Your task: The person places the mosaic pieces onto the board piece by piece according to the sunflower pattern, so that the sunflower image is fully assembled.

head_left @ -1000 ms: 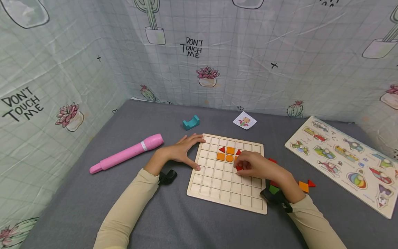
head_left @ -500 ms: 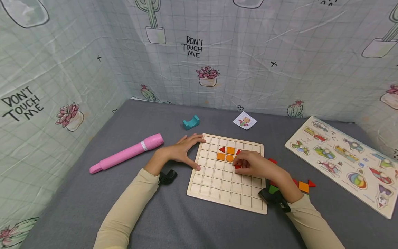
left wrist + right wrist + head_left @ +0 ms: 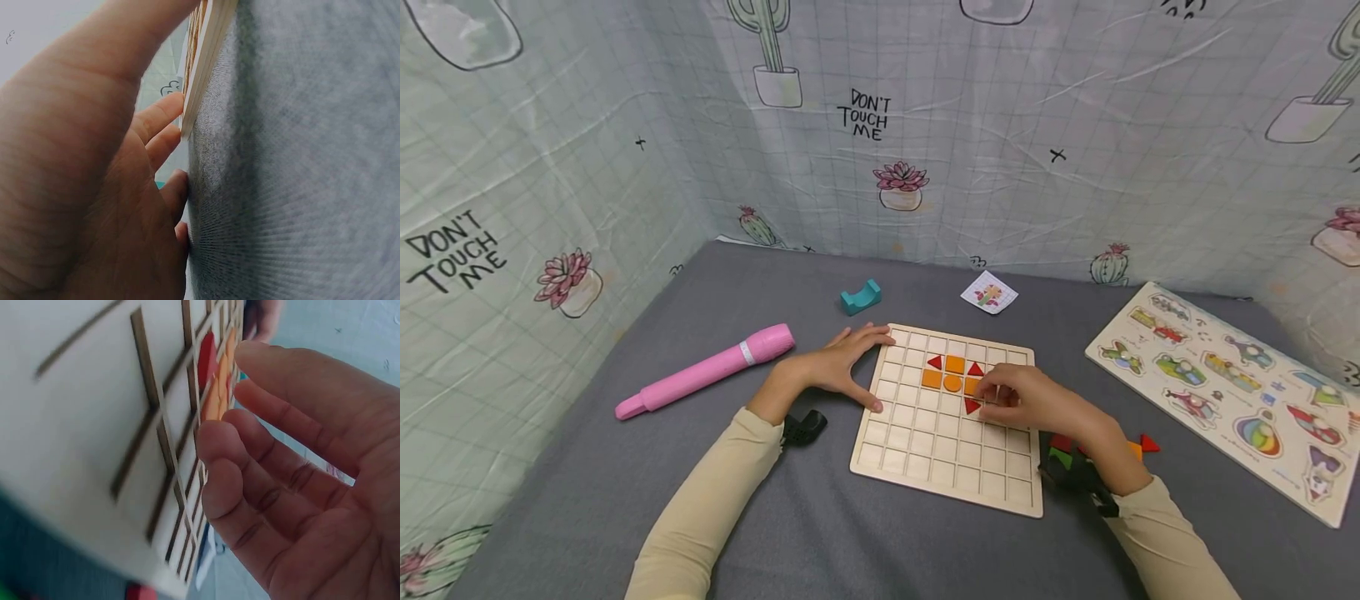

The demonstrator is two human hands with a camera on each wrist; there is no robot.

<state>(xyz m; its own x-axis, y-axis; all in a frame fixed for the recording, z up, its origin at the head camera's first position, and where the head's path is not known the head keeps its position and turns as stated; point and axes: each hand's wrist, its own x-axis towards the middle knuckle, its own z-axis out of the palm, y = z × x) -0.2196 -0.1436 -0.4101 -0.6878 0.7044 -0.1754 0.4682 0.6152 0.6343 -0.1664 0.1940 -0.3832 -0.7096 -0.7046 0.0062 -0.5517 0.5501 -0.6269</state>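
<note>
A wooden grid board (image 3: 917,454) lies flat on the grey cloth. My left hand (image 3: 835,367) spreads along its left side, thumb and fingertips at the edge, as the left wrist view also shows the board's edge (image 3: 206,69) by the fingers. On the grid sit two red triangles (image 3: 935,362), orange squares (image 3: 955,364) and an orange circle (image 3: 952,383). A third red triangle (image 3: 972,406) lies just below them. Beside it is my right hand (image 3: 1033,400), fingers loosely bent and thumb apart; in the right wrist view nothing shows between them. That hand partly covers another orange square (image 3: 971,387).
Loose green (image 3: 1061,457), red and orange pieces lie right of the board, partly behind the right wrist. A picture puzzle board (image 3: 1213,392) is at far right. Behind the grid are a small pattern card (image 3: 990,293) and a teal curved block (image 3: 861,297). A pink tube (image 3: 707,372) lies left.
My right hand has let go of the red triangle and drawn slightly right, leaving it on the grid in plain sight. The left hand stays at the board's edge.
</note>
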